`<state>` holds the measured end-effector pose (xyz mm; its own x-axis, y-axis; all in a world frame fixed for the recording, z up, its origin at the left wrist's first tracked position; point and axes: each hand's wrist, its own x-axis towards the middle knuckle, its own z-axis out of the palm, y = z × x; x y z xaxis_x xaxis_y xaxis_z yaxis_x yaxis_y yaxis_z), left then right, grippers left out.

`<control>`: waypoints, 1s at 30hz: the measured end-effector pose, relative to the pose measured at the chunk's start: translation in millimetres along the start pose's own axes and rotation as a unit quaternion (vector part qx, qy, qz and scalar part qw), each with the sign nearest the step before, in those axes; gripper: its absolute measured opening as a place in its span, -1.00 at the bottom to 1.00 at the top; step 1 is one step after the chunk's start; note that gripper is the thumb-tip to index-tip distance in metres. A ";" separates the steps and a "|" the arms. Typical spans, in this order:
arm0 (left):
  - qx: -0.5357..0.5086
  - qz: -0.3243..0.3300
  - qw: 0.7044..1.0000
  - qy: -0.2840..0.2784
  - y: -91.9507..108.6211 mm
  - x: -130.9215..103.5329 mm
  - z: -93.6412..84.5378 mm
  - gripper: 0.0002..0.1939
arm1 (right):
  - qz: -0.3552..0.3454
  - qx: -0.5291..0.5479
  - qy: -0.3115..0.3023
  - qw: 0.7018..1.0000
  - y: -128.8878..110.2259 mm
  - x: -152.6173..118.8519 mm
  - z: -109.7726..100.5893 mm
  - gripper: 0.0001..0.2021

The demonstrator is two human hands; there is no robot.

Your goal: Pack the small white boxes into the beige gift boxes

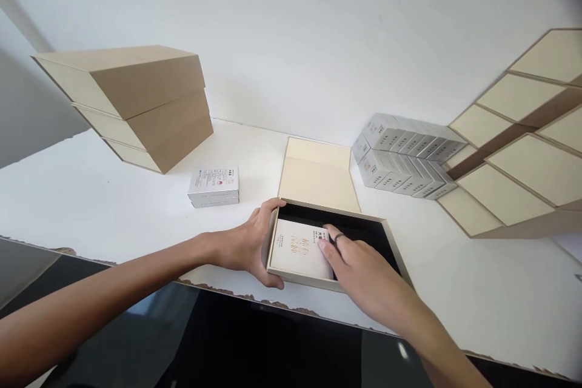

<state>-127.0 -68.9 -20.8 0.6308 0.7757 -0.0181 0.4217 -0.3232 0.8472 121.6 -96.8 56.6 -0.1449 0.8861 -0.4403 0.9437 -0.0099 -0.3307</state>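
Observation:
A cream gift box [385, 224] with a black inside lies open near the table's front edge, its lid [318, 173] folded back behind it. In its left part sits a white carton [297, 251] with orange and black print. My left hand [252, 242] grips the box's left wall, thumb at the front corner and fingers at the back corner. My right hand [364, 267], with a ring on one finger, reaches into the box and has its thumb and fingers on the carton's right end. The right part of the box is partly hidden by that hand.
Stacked tan boxes [159, 85] stand at the back left, with a small white carton [213, 187] in front. Rows of white cartons [400, 157] and more stacked cream boxes [513, 182] stand at the right. The white table's front edge [254, 300] is chipped.

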 end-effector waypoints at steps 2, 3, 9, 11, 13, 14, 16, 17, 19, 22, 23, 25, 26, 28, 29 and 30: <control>0.022 0.010 1.000 0.016 -2.1 -0.4 2.8 0.40 | -0.002 -0.026 -0.001 1.000 -6.3 -1.7 2.4 -0.28; 0.032 0.013 0.999 0.023 -2.4 -1.4 3.6 0.40 | -0.002 -0.030 -0.005 1.000 -7.9 -2.5 2.5 -0.28; 0.035 0.050 0.996 0.062 -1.4 -1.1 8.1 0.36 | -0.026 -0.042 -0.003 0.999 -13.3 -3.6 0.5 -0.10; 0.028 0.061 0.995 0.077 -1.0 -0.1 10.7 0.37 | -0.035 -0.050 -0.004 0.998 -13.5 -2.6 -1.1 -0.05; 0.024 0.049 0.995 0.083 -0.2 -3.0 11.0 0.41 | -0.040 -0.034 -0.010 0.999 -8.5 -1.4 -4.8 -0.05; 0.029 0.041 0.996 0.079 0.5 -6.6 9.2 0.44 | -0.039 -0.023 -0.010 0.999 -4.0 -1.0 -7.3 -0.06; 0.059 0.034 0.996 0.051 3.3 -17.7 0.2 0.51 | -0.024 -0.005 -0.002 1.000 6.9 -0.4 -11.9 -0.10; 0.080 0.034 0.996 0.036 5.5 -24.7 -7.2 0.52 | -0.015 0.003 0.003 1.000 12.1 -0.2 -13.6 -0.11; 0.125 0.020 0.992 0.031 11.1 -39.2 -27.3 0.45 | -0.010 0.019 0.011 1.000 19.5 -0.1 -15.2 -0.17; 0.225 -0.035 0.968 0.108 20.4 -55.8 -64.0 0.07 | -0.041 0.037 0.035 0.998 21.9 0.1 -13.5 -0.32; 0.272 -0.048 0.951 0.139 23.1 -58.9 -76.0 -0.10 | -0.051 0.041 0.046 0.997 21.2 0.4 -12.6 -0.36; 0.353 -0.074 0.917 0.170 27.2 -61.5 -97.3 -0.31 | -0.056 0.044 0.064 0.995 19.5 1.2 -10.7 -0.40; 0.378 -0.096 0.906 0.165 28.5 -61.2 -106.1 -0.31 | -0.054 0.042 0.071 0.995 19.2 1.6 -9.9 -0.41; 0.392 -0.153 0.898 0.128 28.4 -57.9 -119.9 -0.14 | -0.048 0.044 0.085 0.994 20.4 2.1 -8.5 -0.43; 0.389 -0.176 0.898 0.105 26.9 -55.1 -125.0 -0.02 | -0.048 0.055 0.101 0.992 22.0 2.0 -7.8 -0.44; 0.381 -0.195 0.900 0.080 24.2 -51.8 -129.0 0.06 | -0.051 0.074 0.124 0.988 24.2 1.5 -7.0 -0.46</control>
<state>-233.5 -47.0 69.2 0.2622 0.9590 -0.1075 0.9536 -0.2405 0.1810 146.3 -92.4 53.8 -0.1427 0.9722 -0.1857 0.8713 0.0344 -0.4895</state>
